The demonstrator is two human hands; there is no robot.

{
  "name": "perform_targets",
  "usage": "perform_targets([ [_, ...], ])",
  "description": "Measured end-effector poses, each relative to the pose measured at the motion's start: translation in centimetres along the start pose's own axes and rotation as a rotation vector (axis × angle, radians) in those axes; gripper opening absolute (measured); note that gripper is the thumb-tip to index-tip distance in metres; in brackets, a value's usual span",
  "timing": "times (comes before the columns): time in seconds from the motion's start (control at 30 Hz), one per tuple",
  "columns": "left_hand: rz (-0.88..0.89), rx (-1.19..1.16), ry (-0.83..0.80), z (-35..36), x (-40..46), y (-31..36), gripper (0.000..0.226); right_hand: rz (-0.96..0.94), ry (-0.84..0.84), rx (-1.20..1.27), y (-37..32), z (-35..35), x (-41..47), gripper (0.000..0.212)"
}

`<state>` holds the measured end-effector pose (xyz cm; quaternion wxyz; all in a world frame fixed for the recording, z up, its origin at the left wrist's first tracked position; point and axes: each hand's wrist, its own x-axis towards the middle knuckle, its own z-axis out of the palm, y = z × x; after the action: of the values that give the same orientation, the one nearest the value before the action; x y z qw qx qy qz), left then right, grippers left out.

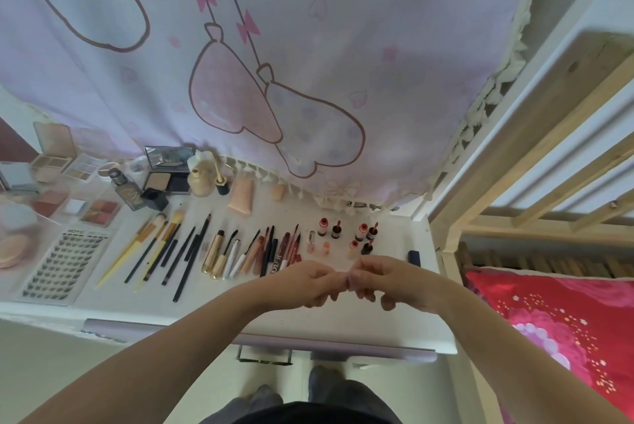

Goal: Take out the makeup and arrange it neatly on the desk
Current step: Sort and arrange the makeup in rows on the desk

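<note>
My left hand (pixel 308 281) and my right hand (pixel 387 281) meet above the front of the white desk (pixel 308 324). Their fingertips pinch a small pale pink item (pixel 345 275) between them; it is blurred and mostly hidden. Makeup lies in rows on the desk behind my hands. There are small red lip tint bottles (pixel 346 235), a row of pencils and mascaras (pixel 254 248), brushes (pixel 164 248) and a lash tray (pixel 65 262). Palettes (pixel 99 211), a foundation bottle (pixel 200 180) and a pink tube (pixel 242 199) sit further back.
A pink printed curtain (pixel 274 46) hangs behind the desk. A small dark blue item (pixel 414 257) lies near the desk's right edge. A wooden bed frame (pixel 514 149) and red bedding (pixel 566 320) stand close on the right. A drawer handle (pixel 264 356) shows below the desk front.
</note>
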<state>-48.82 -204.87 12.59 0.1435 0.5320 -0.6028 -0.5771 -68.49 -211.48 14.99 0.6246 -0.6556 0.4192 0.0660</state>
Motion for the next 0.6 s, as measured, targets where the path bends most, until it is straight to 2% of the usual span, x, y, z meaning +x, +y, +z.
perform_targets([
  [0.13,-0.139,-0.552,-0.332,-0.8,-0.7,-0.8,0.039,-0.092,0.003,-0.109,-0.3,0.5,-0.4,0.027],
  [0.23,-0.169,-0.744,-0.487,-1.0,-0.7,-1.7,0.039,-0.145,-0.021,-0.148,-0.8,0.8,-0.5,0.026],
  [0.33,-0.154,-0.885,-0.606,-0.9,-0.7,-2.4,0.038,-0.213,0.006,-0.221,-0.6,1.1,-0.5,0.015],
  [0.4,-0.142,-0.940,-0.612,-1.0,-0.7,-2.5,0.037,-0.263,0.059,-0.248,-0.5,1.2,-0.5,0.011],
  [0.47,-0.136,-0.882,-0.546,-1.2,-0.5,-2.3,0.037,-0.246,0.051,-0.195,-0.7,0.8,-0.3,0.014],
  [0.6,-0.158,-0.686,-0.435,-2.0,0.0,-1.4,0.038,-0.003,-0.134,0.056,-1.7,0.1,-0.1,0.039],
])
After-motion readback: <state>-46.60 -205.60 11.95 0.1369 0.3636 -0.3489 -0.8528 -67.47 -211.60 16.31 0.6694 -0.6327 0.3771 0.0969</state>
